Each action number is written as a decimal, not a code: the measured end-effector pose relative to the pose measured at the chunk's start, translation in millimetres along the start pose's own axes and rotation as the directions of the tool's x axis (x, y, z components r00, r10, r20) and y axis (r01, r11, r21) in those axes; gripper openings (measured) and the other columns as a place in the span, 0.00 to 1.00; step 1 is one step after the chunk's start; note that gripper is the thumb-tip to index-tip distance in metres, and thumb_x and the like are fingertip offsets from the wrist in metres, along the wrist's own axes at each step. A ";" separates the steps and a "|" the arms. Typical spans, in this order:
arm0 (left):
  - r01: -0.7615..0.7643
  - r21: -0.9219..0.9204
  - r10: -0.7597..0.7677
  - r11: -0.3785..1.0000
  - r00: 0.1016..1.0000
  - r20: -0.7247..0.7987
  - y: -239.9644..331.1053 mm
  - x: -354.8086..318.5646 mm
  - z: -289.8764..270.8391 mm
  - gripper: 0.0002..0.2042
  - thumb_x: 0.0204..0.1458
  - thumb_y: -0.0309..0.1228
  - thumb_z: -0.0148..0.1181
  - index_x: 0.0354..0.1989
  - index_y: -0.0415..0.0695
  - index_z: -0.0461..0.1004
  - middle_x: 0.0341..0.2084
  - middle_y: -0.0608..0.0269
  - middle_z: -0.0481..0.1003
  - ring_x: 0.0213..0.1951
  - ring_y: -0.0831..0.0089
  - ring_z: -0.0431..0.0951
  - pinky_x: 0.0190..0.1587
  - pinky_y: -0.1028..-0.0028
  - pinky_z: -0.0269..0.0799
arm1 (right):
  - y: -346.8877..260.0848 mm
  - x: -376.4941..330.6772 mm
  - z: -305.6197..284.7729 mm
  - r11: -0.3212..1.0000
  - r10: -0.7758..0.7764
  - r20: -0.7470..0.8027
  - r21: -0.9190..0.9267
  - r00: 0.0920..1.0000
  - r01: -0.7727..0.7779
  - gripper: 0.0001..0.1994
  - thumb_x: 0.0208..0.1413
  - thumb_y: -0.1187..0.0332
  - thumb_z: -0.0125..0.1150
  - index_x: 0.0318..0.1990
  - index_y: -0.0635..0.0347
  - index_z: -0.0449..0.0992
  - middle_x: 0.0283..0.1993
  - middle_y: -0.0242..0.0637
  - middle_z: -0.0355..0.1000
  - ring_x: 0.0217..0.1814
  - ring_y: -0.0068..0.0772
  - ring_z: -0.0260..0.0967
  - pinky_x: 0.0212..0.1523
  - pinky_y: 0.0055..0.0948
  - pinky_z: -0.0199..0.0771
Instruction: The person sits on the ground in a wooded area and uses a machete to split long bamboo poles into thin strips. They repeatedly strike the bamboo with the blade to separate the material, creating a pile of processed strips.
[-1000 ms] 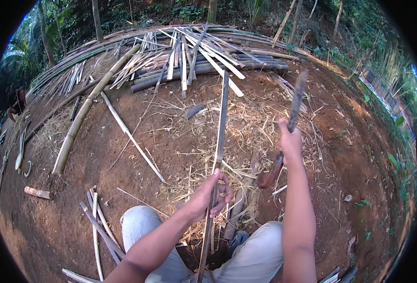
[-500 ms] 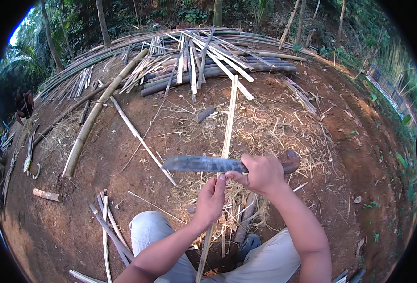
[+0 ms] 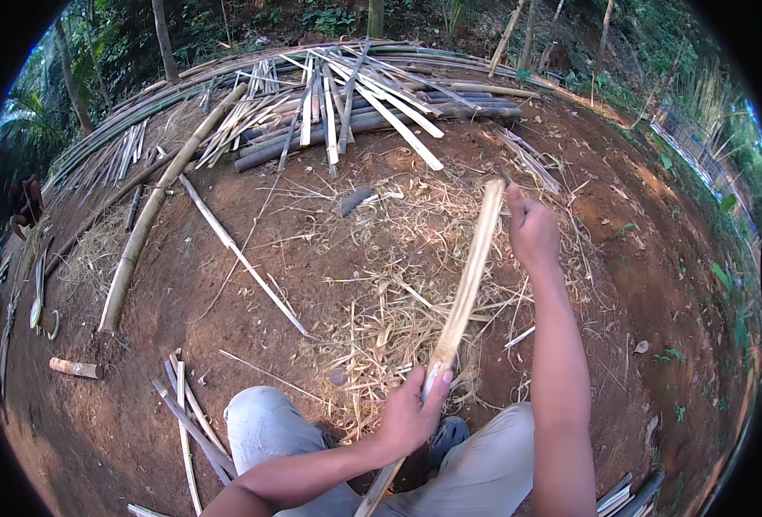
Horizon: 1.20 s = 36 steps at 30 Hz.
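A long split bamboo strip [image 3: 466, 293] slants up and away from between my knees, its pale inner face showing. My left hand [image 3: 411, 414] is closed round its lower part, thumb along the strip. Beside the strip's far end, my right hand [image 3: 533, 228] is a closed fist with the arm stretched forward. Only a thin dark sliver of the machete shows at that fist, by the strip's tip; the rest of the blade and the handle are hidden or edge-on.
Curled bamboo shavings [image 3: 390, 319] cover the dirt ahead. Split strips [image 3: 329, 112] lie heaped on dark bamboo poles farther off. A thick bamboo pole [image 3: 153, 228] lies at left, and more strips [image 3: 184, 431] rest beside my left knee. A short bamboo piece [image 3: 76, 369] lies far left.
My right hand has moved forward and up to the strip's far end, and the machete blade no longer shows broadside. My left hand is lower, and the strip now leans right.
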<state>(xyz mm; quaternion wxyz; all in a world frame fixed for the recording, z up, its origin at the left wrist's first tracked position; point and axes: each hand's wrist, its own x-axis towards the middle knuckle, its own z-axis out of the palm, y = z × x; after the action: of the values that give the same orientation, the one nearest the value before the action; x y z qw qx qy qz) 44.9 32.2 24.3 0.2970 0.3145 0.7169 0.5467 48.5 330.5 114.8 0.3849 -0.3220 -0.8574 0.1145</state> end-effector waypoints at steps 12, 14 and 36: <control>0.354 -0.621 -0.051 0.699 0.891 0.451 8.7 47.5 -43.1 0.30 0.63 0.61 0.25 0.26 0.48 0.61 0.16 0.71 0.59 0.11 0.82 0.56 0.13 0.80 0.56 | 18.2 -45.7 9.5 0.955 0.283 0.308 -0.004 0.908 -0.297 0.40 0.62 0.33 0.35 0.16 0.64 0.67 0.13 0.38 0.60 0.17 0.35 0.60 0.25 0.37 0.61; 0.337 -0.575 -0.085 0.746 0.904 0.419 12.9 44.1 -43.6 0.32 0.63 0.62 0.25 0.29 0.45 0.65 0.17 0.71 0.60 0.11 0.81 0.57 0.13 0.79 0.57 | 26.3 -47.8 12.1 0.892 0.349 0.277 0.193 0.895 -0.408 0.38 0.61 0.31 0.33 0.15 0.58 0.62 0.13 0.32 0.56 0.16 0.29 0.55 0.22 0.32 0.57; 0.247 -0.665 -0.151 0.705 0.968 0.199 3.9 37.9 -51.0 0.20 0.66 0.51 0.36 0.30 0.47 0.61 0.18 0.72 0.59 0.15 0.83 0.55 0.17 0.81 0.50 | -108.6 -111.5 -8.7 0.887 -0.403 0.445 -0.025 0.800 0.461 0.34 0.53 0.31 0.50 0.19 0.58 0.70 0.16 0.41 0.70 0.18 0.49 0.72 0.21 0.44 0.72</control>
<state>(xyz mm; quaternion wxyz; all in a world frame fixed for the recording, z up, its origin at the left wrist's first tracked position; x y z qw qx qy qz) -17.6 31.9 36.5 0.4952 0.1383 0.4736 0.7151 59.8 175.4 103.6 0.1810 -0.1094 -0.9768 0.0346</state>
